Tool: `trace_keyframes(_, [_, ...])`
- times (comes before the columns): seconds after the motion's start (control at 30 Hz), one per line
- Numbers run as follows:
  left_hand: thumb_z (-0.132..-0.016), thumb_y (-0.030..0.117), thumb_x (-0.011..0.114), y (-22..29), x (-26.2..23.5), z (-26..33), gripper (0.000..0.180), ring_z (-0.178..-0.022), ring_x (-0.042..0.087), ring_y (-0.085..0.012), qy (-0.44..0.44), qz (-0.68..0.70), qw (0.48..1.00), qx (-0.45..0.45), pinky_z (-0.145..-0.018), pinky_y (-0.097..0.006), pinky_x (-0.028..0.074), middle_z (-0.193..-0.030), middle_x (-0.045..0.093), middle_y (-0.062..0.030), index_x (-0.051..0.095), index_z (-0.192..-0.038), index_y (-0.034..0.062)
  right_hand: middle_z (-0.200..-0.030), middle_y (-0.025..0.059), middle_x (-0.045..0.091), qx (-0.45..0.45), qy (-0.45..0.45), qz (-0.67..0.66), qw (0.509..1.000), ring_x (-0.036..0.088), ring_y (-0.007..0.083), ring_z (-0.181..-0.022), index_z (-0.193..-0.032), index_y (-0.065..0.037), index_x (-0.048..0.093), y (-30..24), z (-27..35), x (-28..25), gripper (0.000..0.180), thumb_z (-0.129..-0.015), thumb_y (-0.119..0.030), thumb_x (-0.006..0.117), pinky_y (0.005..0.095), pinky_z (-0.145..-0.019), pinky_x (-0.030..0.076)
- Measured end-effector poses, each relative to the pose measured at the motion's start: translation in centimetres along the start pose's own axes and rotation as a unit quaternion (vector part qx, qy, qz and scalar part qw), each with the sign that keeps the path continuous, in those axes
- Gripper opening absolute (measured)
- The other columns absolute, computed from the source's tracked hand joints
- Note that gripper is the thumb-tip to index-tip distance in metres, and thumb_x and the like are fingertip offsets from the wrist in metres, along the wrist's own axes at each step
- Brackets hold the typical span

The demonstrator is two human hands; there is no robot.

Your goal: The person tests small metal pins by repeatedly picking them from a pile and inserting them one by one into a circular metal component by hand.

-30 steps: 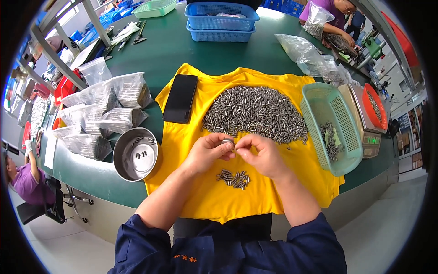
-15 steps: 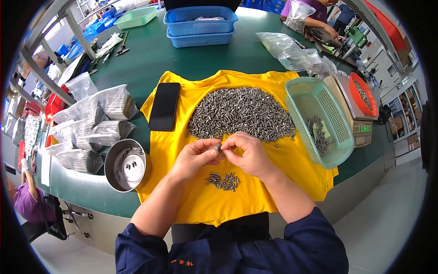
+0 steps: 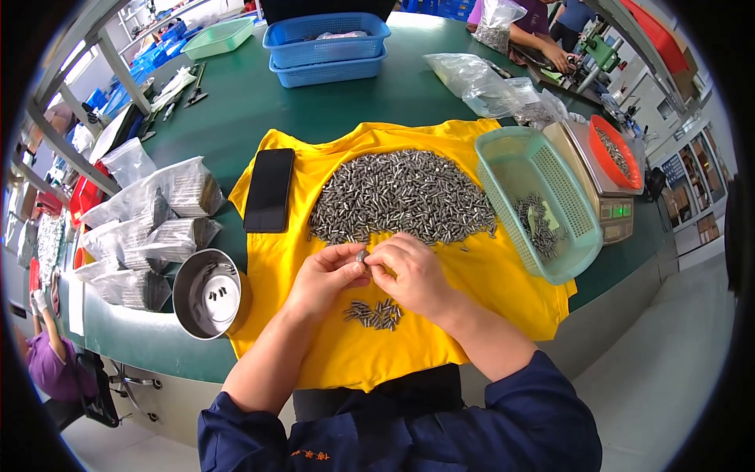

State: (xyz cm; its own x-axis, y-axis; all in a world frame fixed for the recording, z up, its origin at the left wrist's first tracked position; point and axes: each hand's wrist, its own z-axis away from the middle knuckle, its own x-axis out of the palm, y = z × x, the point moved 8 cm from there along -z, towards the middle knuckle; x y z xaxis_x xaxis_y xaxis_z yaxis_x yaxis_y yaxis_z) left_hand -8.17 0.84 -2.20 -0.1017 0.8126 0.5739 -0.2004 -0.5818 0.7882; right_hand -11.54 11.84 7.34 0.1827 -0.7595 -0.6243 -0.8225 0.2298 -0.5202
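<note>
My left hand (image 3: 324, 277) is closed, pinching a small grey metal pin (image 3: 362, 256) between thumb and forefinger. My right hand (image 3: 410, 275) meets it with fingertips pressed together at the pin; whatever lies inside that pinch is hidden. Both hands hover over a yellow cloth (image 3: 291, 346), between a large heap of short metal pins (image 3: 401, 193) beyond them and a smaller pile of pins (image 3: 374, 315) nearer to me. At the right, a pale green basket (image 3: 578, 250) contains more pins. A round metal bowl (image 3: 187, 295) at the left has a few pins inside.
A black phone (image 3: 269, 191) lies on the cloth's left side. Bags of pins (image 3: 157, 228) are piled at the left. Behind the basket stands a scale (image 3: 617, 220) carrying an orange-red bowl (image 3: 605, 153). Stacked blue baskets (image 3: 326, 67) sit at the back; other people work nearby.
The whole view has shifted slightly, so things appear a little further left. My hands stay together at the pin, with the right fingers moved slightly around it.
</note>
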Motion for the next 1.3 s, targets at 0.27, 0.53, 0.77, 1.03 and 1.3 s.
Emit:
trace_keyframes(0.27, [-0.082,0.005,0.062,0.8,-0.2,0.1,0.032,-0.081,0.060,-0.0136,0.041,-0.105,0.993,0.023,-0.076,-0.027,0.051,-0.092,0.061,-0.0050,0.054,-0.112,-0.0018,-0.074,0.0087,0.060,0.012,-0.019,0.003,1.000,0.057,0.0265,-0.072,-0.074,-0.004,0.058,-0.1,-0.2,0.0,0.009,-0.068,0.000,0.064,0.0348,-0.067,0.047])
trace_keyframes(0.53, [-0.081,0.009,0.064,0.5,-0.2,-0.1,0.033,-0.087,0.062,-0.0170,-0.027,-0.088,0.996,-0.012,-0.079,-0.031,0.052,-0.100,0.062,-0.0077,0.055,-0.112,0.0012,-0.076,0.0038,0.064,0.260,-0.157,-0.253,0.919,0.060,0.0109,-0.070,-0.083,-0.002,0.062,4.0,0.5,1.6,0.010,-0.074,-0.001,0.066,0.0245,-0.066,0.048])
trace_keyframes(0.77, [-0.081,0.006,0.064,0.2,1.1,0.4,0.031,-0.088,0.060,-0.0122,-0.072,-0.114,0.991,-0.015,-0.079,-0.025,0.048,-0.096,0.062,-0.0052,0.054,-0.110,-0.0020,-0.073,-0.0004,0.058,0.272,-0.156,-0.242,0.918,0.053,0.0071,-0.068,-0.089,-0.003,0.060,6.2,0.5,0.6,0.017,-0.073,-0.004,0.067,0.0225,-0.066,0.045])
trace_keyframes(1.03, [-0.080,-0.001,0.064,-1.0,2.7,1.4,0.029,-0.087,0.057,-0.0077,-0.164,-0.183,0.966,-0.086,-0.078,-0.022,0.047,-0.095,0.061,-0.0019,0.055,-0.108,-0.0002,-0.079,0.0096,0.061,0.149,-0.152,0.111,0.971,0.057,0.0262,-0.076,-0.081,-0.005,0.063,8.1,0.4,-1.2,0.008,-0.073,-0.008,0.059,0.0357,-0.070,0.046])
trace_keyframes(1.3, [-0.081,0.001,0.062,-0.4,2.2,0.5,0.030,-0.088,0.061,-0.0170,-0.147,-0.079,0.985,-0.038,-0.078,-0.029,0.050,-0.098,0.060,-0.0076,0.052,-0.109,-0.0004,-0.075,0.0066,0.058,0.105,-0.174,0.220,0.954,0.054,0.0261,-0.079,-0.076,-0.007,0.064,7.0,0.7,0.2,0.005,-0.071,-0.008,0.062,0.0372,-0.074,0.043])
